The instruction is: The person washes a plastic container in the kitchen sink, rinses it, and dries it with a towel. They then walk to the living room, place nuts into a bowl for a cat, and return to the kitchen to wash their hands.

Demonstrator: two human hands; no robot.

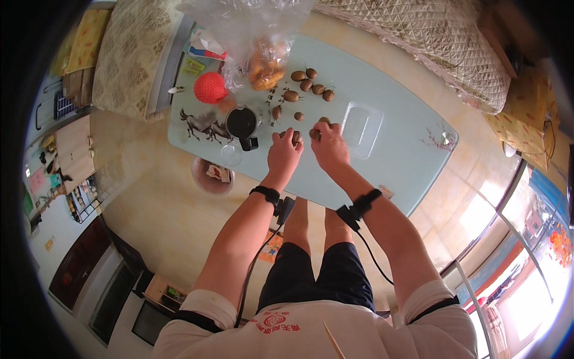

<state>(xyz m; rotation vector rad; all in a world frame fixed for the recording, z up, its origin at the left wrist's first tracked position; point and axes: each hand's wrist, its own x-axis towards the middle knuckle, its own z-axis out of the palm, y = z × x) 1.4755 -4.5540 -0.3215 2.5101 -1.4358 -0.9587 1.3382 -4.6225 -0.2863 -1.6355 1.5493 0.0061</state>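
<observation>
My left hand (285, 152), near the table's front edge, has its fingers closed around brown oval fruit (296, 138), probably kiwifruit; its fingers partly hide how many. A short gap to the right, my right hand (329, 146) grips another brown fruit (315, 133). One more fruit (323, 120) shows at its fingertips, and I cannot tell if it is held or only touched. Several loose brown fruits with thin stems (291, 96) lie beyond both hands on the pale glass tabletop (403, 148). Just right of my right hand sits a clear plastic tray (362, 130).
Left of my hands stands a pitcher with a black lid (241, 123). Behind it are a red net-covered ball-like thing (210, 88) and a clear plastic bag (251, 27) over orange-yellow items (267, 74). A round clear lid (231, 155) lies at the front edge, above a waste bin (202, 179).
</observation>
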